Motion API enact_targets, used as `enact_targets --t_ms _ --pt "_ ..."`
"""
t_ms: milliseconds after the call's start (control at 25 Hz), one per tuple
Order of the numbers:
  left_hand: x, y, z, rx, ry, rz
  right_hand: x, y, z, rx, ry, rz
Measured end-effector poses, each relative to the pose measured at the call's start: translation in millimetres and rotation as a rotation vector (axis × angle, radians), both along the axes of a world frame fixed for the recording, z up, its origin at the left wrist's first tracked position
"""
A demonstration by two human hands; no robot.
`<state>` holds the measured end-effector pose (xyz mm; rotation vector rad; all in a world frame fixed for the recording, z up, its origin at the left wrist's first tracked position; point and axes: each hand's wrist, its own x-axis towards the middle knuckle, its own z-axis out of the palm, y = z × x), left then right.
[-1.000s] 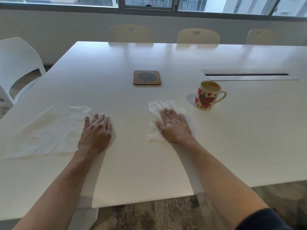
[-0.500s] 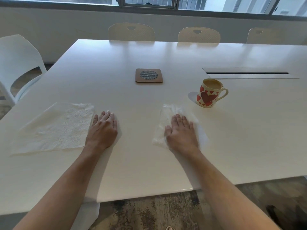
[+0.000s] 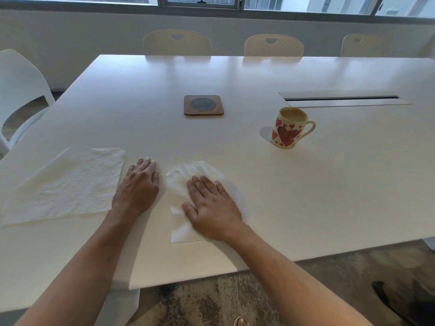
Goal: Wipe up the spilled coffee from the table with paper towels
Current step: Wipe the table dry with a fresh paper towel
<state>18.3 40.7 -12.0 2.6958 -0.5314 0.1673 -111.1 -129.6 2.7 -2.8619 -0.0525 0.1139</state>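
Note:
My right hand [image 3: 211,208] lies flat with straight fingers on a crumpled white paper towel [image 3: 186,175] and presses it onto the white table [image 3: 329,196] near the front edge. My left hand [image 3: 138,184] rests palm down on the bare tabletop just left of that towel. A second paper towel [image 3: 68,187] lies spread flat to the left of my left hand. No coffee stain shows on the table around the towel.
A heart-patterned mug [image 3: 289,128] holding coffee stands right of centre. A brown square coaster [image 3: 203,105] sits mid-table. A cable slot [image 3: 341,98] lies at the back right. White chairs [image 3: 176,42] line the far side, one more chair [image 3: 18,90] on the left.
My right hand has slid the crumpled towel to the left and toward me, ending close beside my left hand. The left hand has stayed flat on the table.

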Motion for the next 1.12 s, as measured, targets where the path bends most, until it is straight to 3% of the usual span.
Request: enact_targets --t_ms 360,560,880,1120 --pt "-0.3 4.1 -0.8 0.015 -0.014 0.006 -14.4 -90.0 2.2 -0.050 0.036 -0.277" --pt "1.7 1.9 -1.6 0.010 -0.033 0.033 18.8 -123.4 0.5 -0.043 0.056 -0.415" --pt "2.0 -0.6 0.4 -0.008 -0.044 0.035 94.5 -104.4 4.1 -0.006 0.066 -0.292" --pt "-0.6 -0.9 4.5 -0.041 -0.032 0.043 123.6 -60.2 6.6 -0.011 0.079 -0.084"
